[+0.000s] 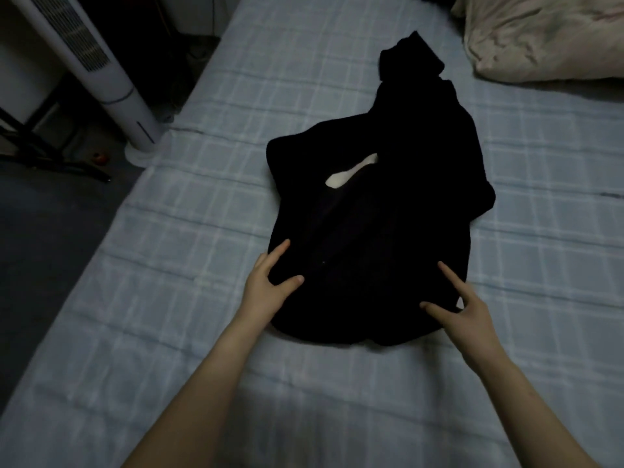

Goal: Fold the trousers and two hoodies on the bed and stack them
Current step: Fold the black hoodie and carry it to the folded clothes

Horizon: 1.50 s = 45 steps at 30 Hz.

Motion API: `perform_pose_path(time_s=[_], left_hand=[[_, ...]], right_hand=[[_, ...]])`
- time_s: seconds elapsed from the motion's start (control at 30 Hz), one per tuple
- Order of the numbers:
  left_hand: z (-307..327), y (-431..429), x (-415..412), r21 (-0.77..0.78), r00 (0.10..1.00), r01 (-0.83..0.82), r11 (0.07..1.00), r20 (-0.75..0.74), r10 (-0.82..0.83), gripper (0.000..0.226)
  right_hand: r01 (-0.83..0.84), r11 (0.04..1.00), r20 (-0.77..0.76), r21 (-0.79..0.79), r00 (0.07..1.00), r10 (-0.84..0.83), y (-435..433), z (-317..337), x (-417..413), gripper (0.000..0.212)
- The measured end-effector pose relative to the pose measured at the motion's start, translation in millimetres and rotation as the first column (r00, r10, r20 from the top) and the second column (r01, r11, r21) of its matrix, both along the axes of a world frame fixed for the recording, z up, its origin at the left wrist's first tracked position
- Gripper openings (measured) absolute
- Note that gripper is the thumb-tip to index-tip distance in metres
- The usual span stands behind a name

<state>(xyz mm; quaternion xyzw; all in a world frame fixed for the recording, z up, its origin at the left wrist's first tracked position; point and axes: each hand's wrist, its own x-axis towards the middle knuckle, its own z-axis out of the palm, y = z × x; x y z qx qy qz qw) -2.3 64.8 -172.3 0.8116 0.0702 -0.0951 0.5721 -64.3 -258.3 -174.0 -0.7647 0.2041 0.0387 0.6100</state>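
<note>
Left hand and right hand: fingers spread wide and straight, laid on the near hem of the black garment, one at each near corner, equally close, gripping nothing. Black garment: crumpled, probably a hoodie. Its long axis runs away from the hands toward the pillow beyond it. Checked bed sheet lies beneath it. Tower fan stands far left of it, off the bed.

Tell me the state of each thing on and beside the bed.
black garment: rumpled on the bed, not folded.
left hand: open, fingers spread on the garment's near edge.
right hand: open, fingers spread on its near edge.
pillow: lying at the far corner.
tower fan: upright beside the bed.
</note>
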Motion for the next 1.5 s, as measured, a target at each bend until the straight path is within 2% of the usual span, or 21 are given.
perform_pose_path(time_s=[0.13, 0.33, 0.57, 0.77, 0.87, 0.9, 0.93, 1.0, 1.07, 1.17, 1.27, 1.37, 1.5], left_hand=[[12, 12, -63, 0.005, 0.999, -0.018, 1.000, -0.044, 0.018, 0.070], [22, 31, -153, 0.050, 0.992, -0.029, 0.998, -0.123, 0.035, 0.070], [12, 59, -234, 0.088, 0.973, -0.016, 0.996, -0.227, 0.035, 0.070], [-10, 66, -285, 0.090, 0.939, 0.130, 0.987, -0.332, -0.093, 0.077], [-3, 70, -274, 0.109, 0.923, 0.230, 0.967, -0.340, -0.181, 0.081], [1, 72, -265, 0.162, 0.916, 0.265, 0.951, -0.349, -0.196, 0.081], [6, 73, -254, 0.241, 0.913, 0.301, 0.923, -0.353, -0.206, 0.082], [16, 73, -227, 0.351, 0.929, 0.320, 0.880, -0.300, -0.218, 0.082], [23, 66, -194, 0.381, 0.958, 0.280, 0.881, -0.167, -0.233, 0.081], [16, 51, -137, 0.431, 0.960, 0.243, 0.869, 0.020, -0.278, 0.079], [-12, 33, -85, 0.605, 0.915, 0.221, 0.765, 0.142, -0.378, 0.071], [-50, 17, -57, 0.729, 0.868, 0.239, 0.641, 0.136, -0.478, 0.063], [-103, 17, -58, 0.833, 0.846, 0.226, 0.505, 0.089, -0.525, 0.058]], right_hand=[[-0.034, 0.999, -0.076, -0.025, 0.997, 0.032, 2, 15, -63, 0.076], [-0.041, 0.999, -0.182, 0.019, 0.982, 0.044, 14, 37, -156, 0.075], [-0.025, 1.000, -0.244, 0.018, 0.969, 0.028, 38, 43, -243, 0.074], [0.002, 0.996, -0.311, -0.091, 0.950, -0.031, 43, 18, -288, 0.076], [-0.103, 0.965, -0.306, -0.242, 0.952, 0.025, 47, 22, -279, 0.079], [-0.165, 0.913, -0.319, -0.374, 0.947, 0.041, 51, 24, -273, 0.082], [-0.218, 0.822, -0.333, -0.526, 0.942, 0.037, 57, 27, -265, 0.085], [-0.207, 0.646, -0.245, -0.735, 0.969, 0.032, 77, 35, -245, 0.084], [-0.159, 0.640, -0.108, -0.752, 0.987, 0.118, 104, 37, -219, 0.075], [-0.188, 0.663, -0.037, -0.725, 0.971, 0.235, 143, 22, -165, 0.062], [-0.217, 0.601, -0.045, -0.769, 0.957, 0.288, 169, -11, -114, 0.060], [-0.272, 0.558, -0.118, -0.784, 0.948, 0.297, 178, -57, -88, 0.061], [-0.311, 0.457, -0.182, -0.833, 0.935, 0.305, 174, -105, -87, 0.063]])
